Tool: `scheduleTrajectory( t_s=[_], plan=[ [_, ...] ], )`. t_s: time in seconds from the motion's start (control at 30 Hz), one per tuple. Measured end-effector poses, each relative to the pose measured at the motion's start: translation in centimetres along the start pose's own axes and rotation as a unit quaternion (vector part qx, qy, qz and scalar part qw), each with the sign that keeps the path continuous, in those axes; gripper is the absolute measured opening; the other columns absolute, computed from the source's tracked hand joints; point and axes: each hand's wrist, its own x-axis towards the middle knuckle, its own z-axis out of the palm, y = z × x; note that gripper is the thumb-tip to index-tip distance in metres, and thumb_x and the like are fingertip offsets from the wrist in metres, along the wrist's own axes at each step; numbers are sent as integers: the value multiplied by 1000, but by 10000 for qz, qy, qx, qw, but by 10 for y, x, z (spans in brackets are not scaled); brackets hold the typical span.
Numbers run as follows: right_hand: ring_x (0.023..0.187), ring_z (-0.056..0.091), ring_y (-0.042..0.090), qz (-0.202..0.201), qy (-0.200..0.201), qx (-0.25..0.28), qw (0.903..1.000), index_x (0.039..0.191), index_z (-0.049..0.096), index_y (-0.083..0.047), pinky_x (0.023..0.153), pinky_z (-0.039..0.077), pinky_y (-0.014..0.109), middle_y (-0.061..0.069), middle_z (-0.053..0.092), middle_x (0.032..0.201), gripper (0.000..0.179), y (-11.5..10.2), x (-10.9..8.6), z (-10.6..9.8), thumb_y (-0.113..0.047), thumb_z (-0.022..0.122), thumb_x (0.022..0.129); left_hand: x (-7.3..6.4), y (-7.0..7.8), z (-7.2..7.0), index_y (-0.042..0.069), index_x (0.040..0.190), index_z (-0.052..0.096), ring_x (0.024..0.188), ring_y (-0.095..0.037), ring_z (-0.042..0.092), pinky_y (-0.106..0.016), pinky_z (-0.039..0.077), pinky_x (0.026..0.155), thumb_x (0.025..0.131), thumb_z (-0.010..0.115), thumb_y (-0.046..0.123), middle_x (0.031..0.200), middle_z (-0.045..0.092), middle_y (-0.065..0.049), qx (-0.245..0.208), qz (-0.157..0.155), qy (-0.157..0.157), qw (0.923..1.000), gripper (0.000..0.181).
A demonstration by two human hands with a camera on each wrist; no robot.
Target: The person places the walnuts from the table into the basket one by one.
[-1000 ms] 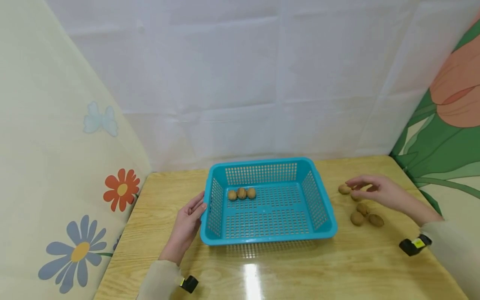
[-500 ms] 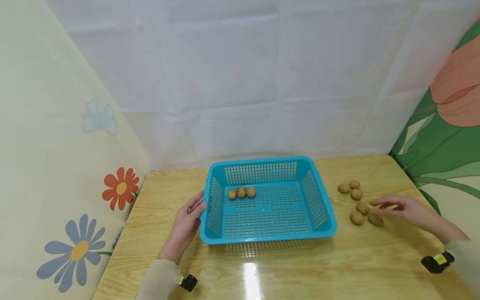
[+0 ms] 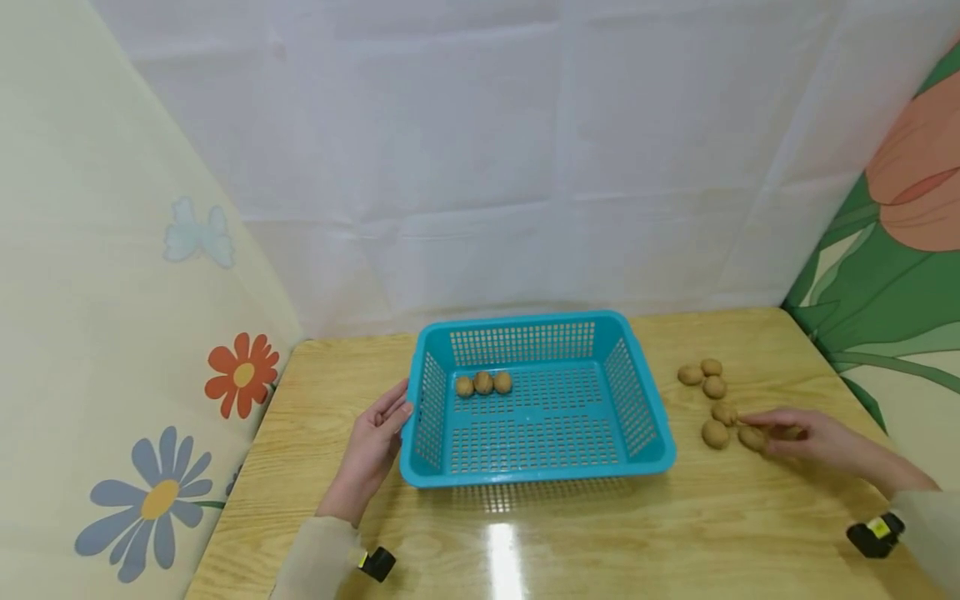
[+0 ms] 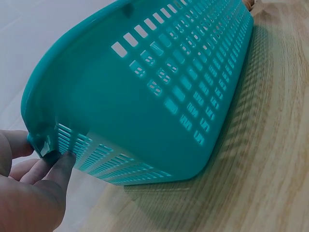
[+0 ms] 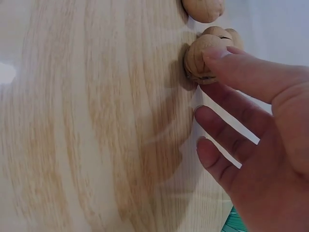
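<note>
My left hand (image 3: 369,446) grips the left rim of a turquoise plastic basket (image 3: 540,478). In the left wrist view the thumb lies over the rim (image 4: 36,111) and the fingers are curled beneath it. Three walnuts (image 3: 483,383) sit in a row on the basket floor, toward the back left. To the right of the basket my right hand (image 3: 821,440) pinches a walnut (image 5: 197,60) between thumb and index finger, at the table surface. Its other fingers are spread apart. Two walnuts (image 3: 716,433) lie just left of the pinched one.
Farther back on the wooden table (image 3: 585,542) lies a cluster of three walnuts (image 3: 714,387), close to the basket's right side. A white cloth (image 3: 480,167) hangs behind the table. Printed flower panels (image 3: 907,300) stand at both sides.
My right hand has moved from the back cluster of walnuts toward the front right and taken hold of the rightmost walnut. The left hand and basket have stayed in place.
</note>
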Motion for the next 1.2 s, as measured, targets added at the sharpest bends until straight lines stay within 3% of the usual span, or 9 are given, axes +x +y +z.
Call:
scheduleTrajectory(
  t_s=[0.17,0.5,0.67,0.9,1.03,1.2],
  plan=[
    [101,59,-7,-29,28,-23,10000,139,68,-24,69,55,23,-38,55,127,52,-1,1,3,3,71,95,0,0,0,7,159,40,115,-4,68,-26,57,98,108,57,11,159,47,-18,35,-17,-3,10000,54],
    [93,58,-4,206,504,-161,9984,130,71,-12,67,53,23,-30,62,114,39,-7,1,5,2,72,94,0,0,0,7,159,41,117,-3,67,-26,56,100,108,59,14,160,46,-18,51,14,-69,10000,55],
    [94,59,-2,291,779,-134,9964,130,69,-3,68,53,23,-27,64,112,35,-24,9,0,-1,71,95,-1,1,-1,7,160,40,118,-2,66,-25,55,101,108,58,14,160,46,-17,53,-14,-58,10000,55],
    [98,60,-1,444,829,-270,9952,131,67,0,72,56,25,-33,59,116,33,-54,25,-10,-9,69,100,-1,3,0,8,160,40,119,-2,65,-24,55,102,109,57,15,160,47,-15,125,-37,-54,9999,54],
    [98,59,0,295,884,-403,9948,136,65,0,74,55,23,-25,63,115,37,-66,38,-14,-10,69,100,-2,3,0,8,160,39,119,-2,65,-24,55,101,109,57,16,160,46,-16,117,-29,-69,9999,54],
    [99,58,2,413,793,-328,9955,145,62,-8,78,55,25,-10,66,117,43,-82,55,-16,-15,68,103,-1,3,-1,7,160,40,119,-2,65,-24,55,101,109,57,15,160,46,-16,86,-30,-54,9999,54]
  ],
)
